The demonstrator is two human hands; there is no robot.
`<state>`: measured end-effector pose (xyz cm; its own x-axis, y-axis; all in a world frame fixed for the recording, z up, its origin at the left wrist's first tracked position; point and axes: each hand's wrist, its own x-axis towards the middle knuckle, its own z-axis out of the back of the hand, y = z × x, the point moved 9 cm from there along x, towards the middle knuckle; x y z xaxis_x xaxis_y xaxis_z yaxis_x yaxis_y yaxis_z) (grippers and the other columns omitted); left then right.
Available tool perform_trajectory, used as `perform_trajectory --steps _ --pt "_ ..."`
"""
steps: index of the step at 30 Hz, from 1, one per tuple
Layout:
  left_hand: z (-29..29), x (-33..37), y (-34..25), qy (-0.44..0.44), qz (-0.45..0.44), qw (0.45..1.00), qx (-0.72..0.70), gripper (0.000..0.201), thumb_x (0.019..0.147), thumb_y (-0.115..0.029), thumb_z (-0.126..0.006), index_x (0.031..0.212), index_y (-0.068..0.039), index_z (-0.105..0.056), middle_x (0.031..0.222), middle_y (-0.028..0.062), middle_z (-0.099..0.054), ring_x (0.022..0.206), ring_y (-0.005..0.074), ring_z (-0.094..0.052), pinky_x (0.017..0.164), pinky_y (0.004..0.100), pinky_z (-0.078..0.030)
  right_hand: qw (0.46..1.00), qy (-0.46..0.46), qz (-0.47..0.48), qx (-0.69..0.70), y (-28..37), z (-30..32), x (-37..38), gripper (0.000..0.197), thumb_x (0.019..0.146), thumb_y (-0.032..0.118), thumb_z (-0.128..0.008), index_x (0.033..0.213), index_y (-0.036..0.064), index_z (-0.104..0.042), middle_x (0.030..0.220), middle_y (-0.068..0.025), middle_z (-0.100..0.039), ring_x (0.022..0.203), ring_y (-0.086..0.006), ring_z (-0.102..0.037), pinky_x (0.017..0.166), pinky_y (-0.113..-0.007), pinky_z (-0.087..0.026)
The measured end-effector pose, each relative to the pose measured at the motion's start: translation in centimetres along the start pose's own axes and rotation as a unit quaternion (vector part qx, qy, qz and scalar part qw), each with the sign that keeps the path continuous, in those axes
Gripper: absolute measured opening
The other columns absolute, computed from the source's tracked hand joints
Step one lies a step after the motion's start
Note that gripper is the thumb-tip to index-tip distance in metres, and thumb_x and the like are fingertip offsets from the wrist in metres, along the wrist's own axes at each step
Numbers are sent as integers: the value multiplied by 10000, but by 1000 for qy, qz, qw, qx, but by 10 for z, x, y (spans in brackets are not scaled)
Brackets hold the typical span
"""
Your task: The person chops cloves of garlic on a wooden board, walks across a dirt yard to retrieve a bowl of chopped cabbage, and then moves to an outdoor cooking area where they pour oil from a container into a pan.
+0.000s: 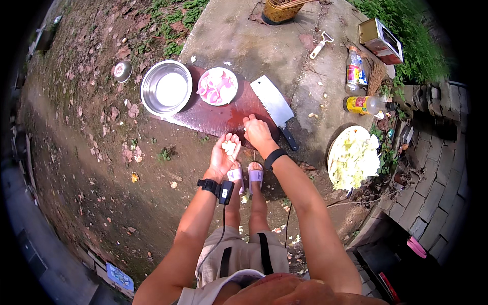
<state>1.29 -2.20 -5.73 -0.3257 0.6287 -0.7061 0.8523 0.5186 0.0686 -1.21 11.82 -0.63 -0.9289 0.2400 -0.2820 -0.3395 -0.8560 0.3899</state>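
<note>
Palm up, my left hand [221, 158] is cupped around several small white pieces that look like peeled garlic cloves [229, 148]. Just to its right, my right hand [259, 134] is closed over the near edge of a wet reddish-brown cutting board [223, 118]; whatever its fingers hold is hidden. On the board's right side lies a cleaver [272, 100] with its black handle toward me. A white bowl [234, 87] of pink and white slices sits at the board's far side. Left of it stands a shiny steel basin [145, 93].
On the concrete slab [300, 66] lie a peeler [320, 47] and scattered pale bits. A plate of chopped pale-green leaves [354, 158] is at right, below two bottles [353, 71] and a tin [380, 41]. A small metal cup [122, 71] lies on the dirt at left.
</note>
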Motion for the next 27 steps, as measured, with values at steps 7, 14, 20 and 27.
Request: perform_trajectory --steps 7,14,20,27 --pt "2 -9 -3 -14 -5 1000 13 214 1004 -208 -498 997 -35 -623 1057 129 -677 999 253 -656 967 389 -534 998 -26 -34 36 -11 14 -14 235 705 85 -723 897 9 -610 983 -206 -625 844 -376 -673 741 -460 -561" --pt "-14 -8 12 -9 27 999 33 229 1016 -215 -451 1051 -61 -616 1108 124 -672 1040 255 -652 976 407 -523 969 -163 -17 185 -12 66 -53 189 710 105 -714 843 2 -628 882 -208 -630 791 -389 -635 723 -457 -532" --pt "-82 -44 55 116 90 988 43 237 1017 -273 -463 1114 -113 -609 1154 75 -662 1093 237 -622 937 427 -512 948 -192 -27 252 52 122 -139 294 761 133 -740 998 22 -608 902 -144 -599 773 -319 -635 682 -390 -538" --pt "-100 -117 148 164 174 968 75 299 1023 -319 -442 1044 -132 -674 1102 64 -678 1066 229 -621 828 460 -521 909 -251 -58 327 52 188 -276 330 845 116 -697 1151 35 -605 1007 -132 -584 849 -253 -672 742 -351 -548"
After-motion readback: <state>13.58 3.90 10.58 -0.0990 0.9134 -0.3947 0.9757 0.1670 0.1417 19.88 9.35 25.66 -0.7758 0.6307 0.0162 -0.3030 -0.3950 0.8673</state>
